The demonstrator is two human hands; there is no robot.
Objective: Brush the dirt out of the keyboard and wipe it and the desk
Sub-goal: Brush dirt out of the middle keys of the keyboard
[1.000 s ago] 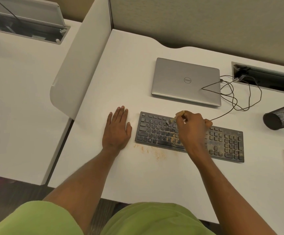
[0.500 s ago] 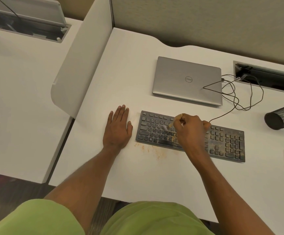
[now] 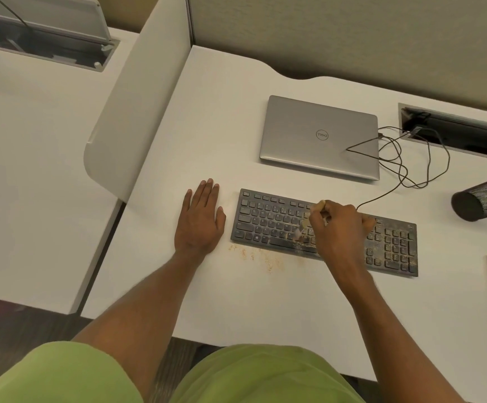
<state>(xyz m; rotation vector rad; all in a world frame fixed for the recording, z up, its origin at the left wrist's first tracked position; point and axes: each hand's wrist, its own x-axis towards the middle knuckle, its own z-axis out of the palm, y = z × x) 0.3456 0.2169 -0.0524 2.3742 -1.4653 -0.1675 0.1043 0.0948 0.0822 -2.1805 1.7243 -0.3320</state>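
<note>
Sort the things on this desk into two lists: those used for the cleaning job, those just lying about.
In use: dusty black keyboard; small wooden-handled brush in right hand; white desk; orange-brown dirt crumbs.
Lying about: closed silver laptop; tipped black mesh cup; black cables.

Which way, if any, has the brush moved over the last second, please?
Yes: the small pale-handled brush has swept from the dusty black keyboard's upper rows toward its near edge.

Warm, even indoor light casts only faint, soft shadows. The small pale-handled brush [image 3: 307, 223] is motion-blurred. Wide-angle distortion bends the edges of the white laminate desk [image 3: 207, 126].
</note>
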